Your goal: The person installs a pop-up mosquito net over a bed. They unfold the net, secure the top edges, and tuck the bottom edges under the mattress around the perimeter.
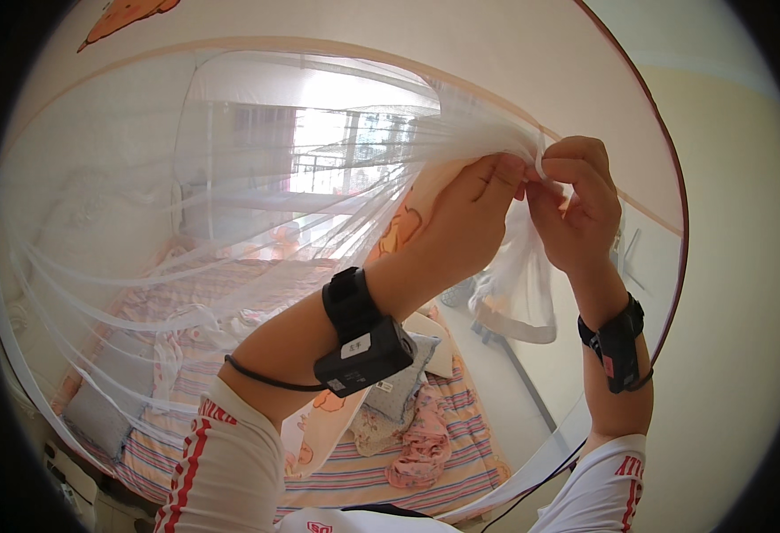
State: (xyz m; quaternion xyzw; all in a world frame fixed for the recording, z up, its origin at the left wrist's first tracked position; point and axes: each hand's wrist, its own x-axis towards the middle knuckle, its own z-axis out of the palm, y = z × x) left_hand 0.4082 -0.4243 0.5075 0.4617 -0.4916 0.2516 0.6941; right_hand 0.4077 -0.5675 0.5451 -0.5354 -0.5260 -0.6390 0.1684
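Pinching gathered white net (470,133) | both hands (479,200) closed at its neck | folds fanning leftward, long axis sloping down-left

Netting (474,131) at left hand (476,206): sheer, fine mesh cloth. Wrist unit (619,342) below right hand (585,202): plastic, mostly matt.

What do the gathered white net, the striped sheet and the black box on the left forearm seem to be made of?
Net: probably fine synthetic mesh, sheer; the bright window shows through it, and it bunches into thin folds.
Sheet: woven cloth, perhaps cotton, matte, with soft creases.
Box: likely hard plastic, smooth and dull, judging by its crisp edges.
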